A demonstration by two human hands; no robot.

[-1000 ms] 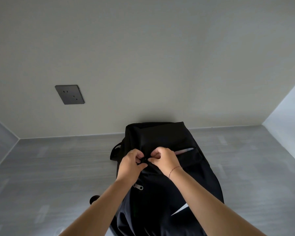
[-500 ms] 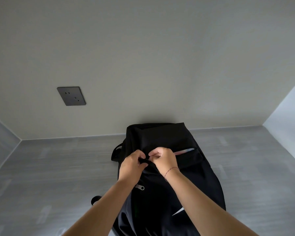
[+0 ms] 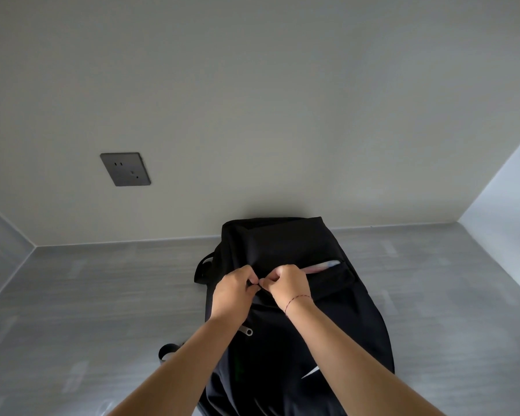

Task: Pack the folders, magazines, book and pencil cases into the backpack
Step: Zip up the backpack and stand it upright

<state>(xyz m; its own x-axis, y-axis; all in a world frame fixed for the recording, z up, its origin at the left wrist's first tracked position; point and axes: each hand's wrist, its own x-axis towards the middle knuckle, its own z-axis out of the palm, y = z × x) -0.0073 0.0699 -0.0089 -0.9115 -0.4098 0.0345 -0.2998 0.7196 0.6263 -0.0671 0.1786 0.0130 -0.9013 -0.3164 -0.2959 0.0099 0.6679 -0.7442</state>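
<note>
A black backpack (image 3: 282, 244) lies on the grey table (image 3: 102, 295), its top against the back wall. My left hand (image 3: 233, 291) and my right hand (image 3: 287, 283) meet at the left end of its front pocket, fingers pinched on the pocket's zipper and the fabric beside it. To the right of my right hand the pocket gapes, and a pink and light-blue item (image 3: 321, 267) shows in the slit. A silver zipper pull (image 3: 248, 331) lies lower on the bag beside my left wrist. Folders, magazines and book are not visible.
A dark wall socket (image 3: 125, 169) sits on the back wall at the left. A black strap loop (image 3: 167, 351) sticks out from the bag's lower left. Side walls close the table in at the left and right.
Both hands have stayed at the pocket's left end, shifting slightly and pinching closer together. The pocket slit to the right remains open.
</note>
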